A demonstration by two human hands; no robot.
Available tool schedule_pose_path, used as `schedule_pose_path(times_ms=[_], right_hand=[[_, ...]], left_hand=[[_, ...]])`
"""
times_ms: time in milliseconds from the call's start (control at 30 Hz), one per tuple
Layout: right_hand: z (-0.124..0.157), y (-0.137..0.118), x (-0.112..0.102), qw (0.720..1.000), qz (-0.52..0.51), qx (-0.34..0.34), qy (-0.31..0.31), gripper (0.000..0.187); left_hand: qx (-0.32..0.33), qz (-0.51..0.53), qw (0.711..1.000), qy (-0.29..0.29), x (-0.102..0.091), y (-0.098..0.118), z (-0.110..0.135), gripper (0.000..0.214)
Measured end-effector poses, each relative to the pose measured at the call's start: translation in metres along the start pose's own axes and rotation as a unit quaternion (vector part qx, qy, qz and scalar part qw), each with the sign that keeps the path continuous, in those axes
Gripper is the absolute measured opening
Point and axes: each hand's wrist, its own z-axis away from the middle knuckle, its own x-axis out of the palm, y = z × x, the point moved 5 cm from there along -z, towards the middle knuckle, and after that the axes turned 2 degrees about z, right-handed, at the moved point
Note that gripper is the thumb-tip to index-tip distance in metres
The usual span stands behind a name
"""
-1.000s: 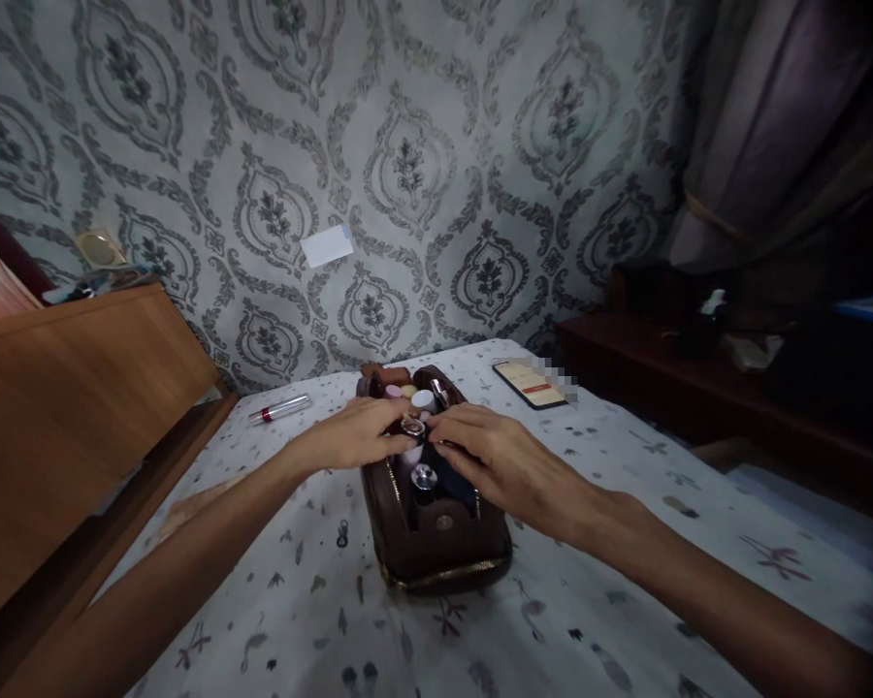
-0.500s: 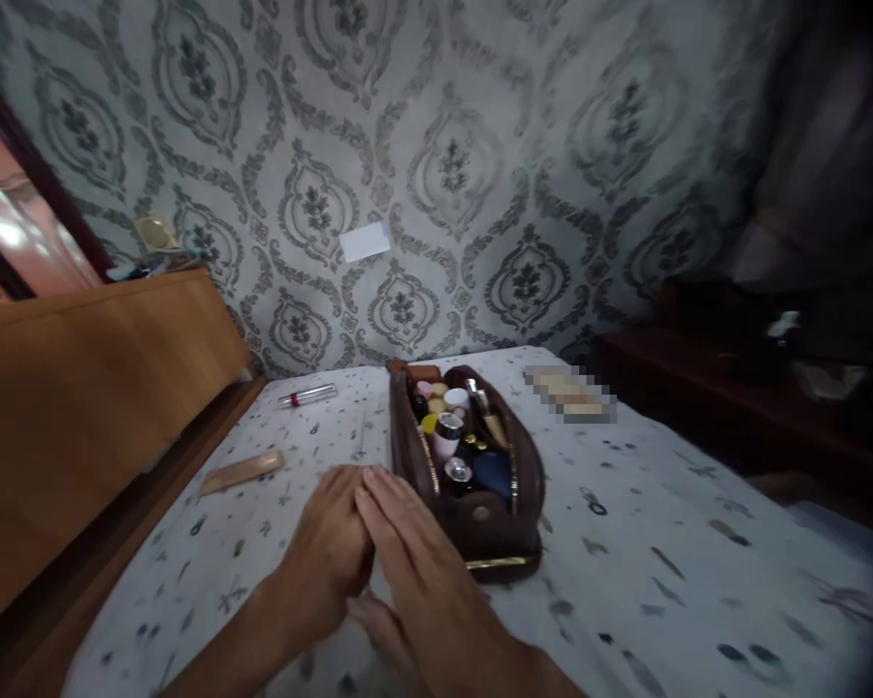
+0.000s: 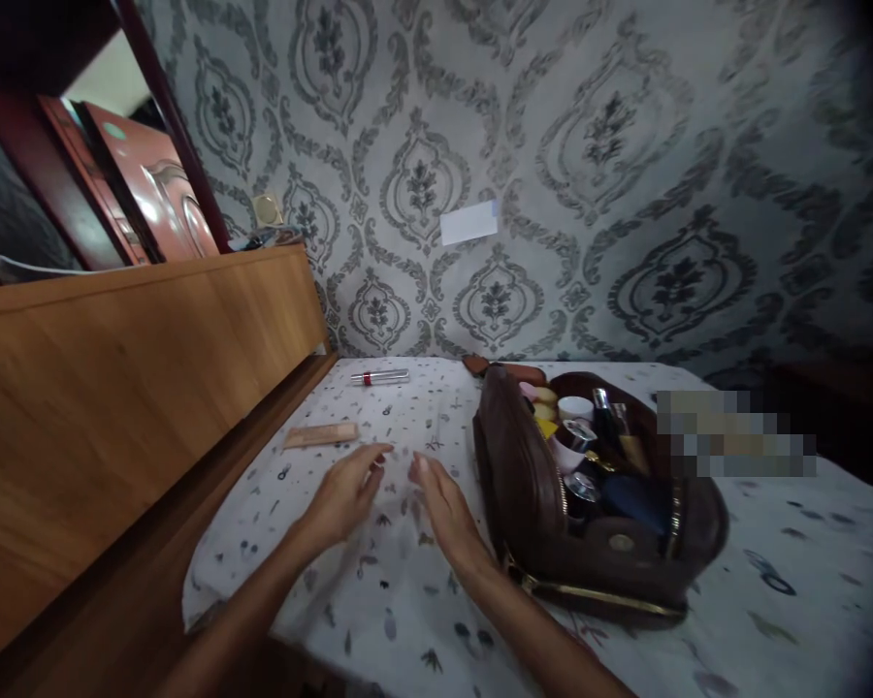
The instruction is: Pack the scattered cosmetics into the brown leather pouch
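Observation:
My left hand and my right hand hover side by side over the patterned white sheet, fingers stretched out, holding nothing. A beige tube lies just beyond my left fingertips. To the right of my right hand stands an open brown leather pouch packed with several small bottles and jars. A clear tube with a red band lies farther back near the wall.
A wooden headboard runs along the left side of the bed. The patterned wallpaper wall is close behind, with a white card stuck on it. A blurred-out flat thing lies right of the pouch.
Both hands left the pouch's contents and moved left onto the sheet, then spread apart. The view has swung left, so the pouch now sits on the right.

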Motion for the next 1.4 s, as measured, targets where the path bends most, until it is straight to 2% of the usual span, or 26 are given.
schedule_pose_path(times_ms=[33, 100, 167, 233, 333, 467, 600, 767, 933, 1000, 1067, 1133, 1233, 1333, 1400], right_hand=[[-0.002, 0.013, 0.004, 0.995, -0.070, 0.066, 0.000, 0.057], [0.001, 0.034, 0.010, 0.969, -0.190, 0.160, -0.002, 0.059], [0.006, 0.044, 0.013, 0.941, -0.270, 0.203, -0.014, 0.058], [0.010, 0.046, 0.013, 0.921, -0.319, 0.220, -0.037, 0.055], [0.013, 0.044, 0.010, 0.901, -0.358, 0.241, -0.050, 0.049], [0.016, 0.040, 0.010, 0.891, -0.378, 0.245, -0.058, 0.044], [0.019, 0.037, 0.011, 0.886, -0.390, 0.241, -0.067, 0.044], [0.020, 0.033, 0.010, 0.880, -0.408, 0.227, -0.081, 0.049], [0.019, 0.034, 0.011, 0.878, -0.417, 0.220, -0.083, 0.051], [0.018, 0.037, 0.012, 0.879, -0.417, 0.215, -0.080, 0.053], [0.017, 0.041, 0.012, 0.882, -0.419, 0.206, -0.067, 0.059], [0.015, 0.044, 0.012, 0.885, -0.421, 0.191, -0.057, 0.065], [0.013, 0.044, 0.014, 0.890, -0.419, 0.170, -0.057, 0.066], [0.013, 0.042, 0.014, 0.894, -0.412, 0.166, -0.058, 0.069], [0.012, 0.041, 0.013, 0.898, -0.401, 0.172, -0.058, 0.071]], left_hand=[[-0.020, -0.046, 0.999, 0.013, -0.004, -0.018, -0.005, 0.036], [-0.069, -0.166, 0.984, -0.010, -0.008, -0.057, -0.015, 0.042], [-0.148, -0.271, 0.950, -0.035, -0.013, -0.094, -0.021, 0.052], [-0.182, -0.297, 0.936, -0.048, -0.017, -0.119, -0.024, 0.057], [-0.190, -0.299, 0.933, -0.072, -0.020, -0.137, -0.024, 0.053], [-0.175, -0.307, 0.930, -0.100, -0.023, -0.145, -0.027, 0.041], [-0.154, -0.327, 0.924, -0.122, -0.025, -0.151, -0.039, 0.028], [-0.154, -0.263, 0.941, -0.144, -0.024, -0.137, -0.045, 0.020], [-0.176, -0.191, 0.962, -0.080, -0.017, -0.105, -0.040, 0.025], [-0.188, -0.104, 0.976, -0.043, -0.008, -0.093, -0.041, 0.032], [-0.195, 0.035, 0.980, -0.023, 0.005, -0.079, -0.043, 0.039], [-0.230, 0.186, 0.955, -0.007, 0.020, -0.064, -0.043, 0.046], [-0.287, 0.359, 0.888, 0.003, 0.040, -0.037, -0.042, 0.056], [-0.282, 0.481, 0.830, -0.012, 0.053, -0.011, -0.045, 0.054], [-0.284, 0.529, 0.800, -0.007, 0.058, -0.004, -0.047, 0.049]])
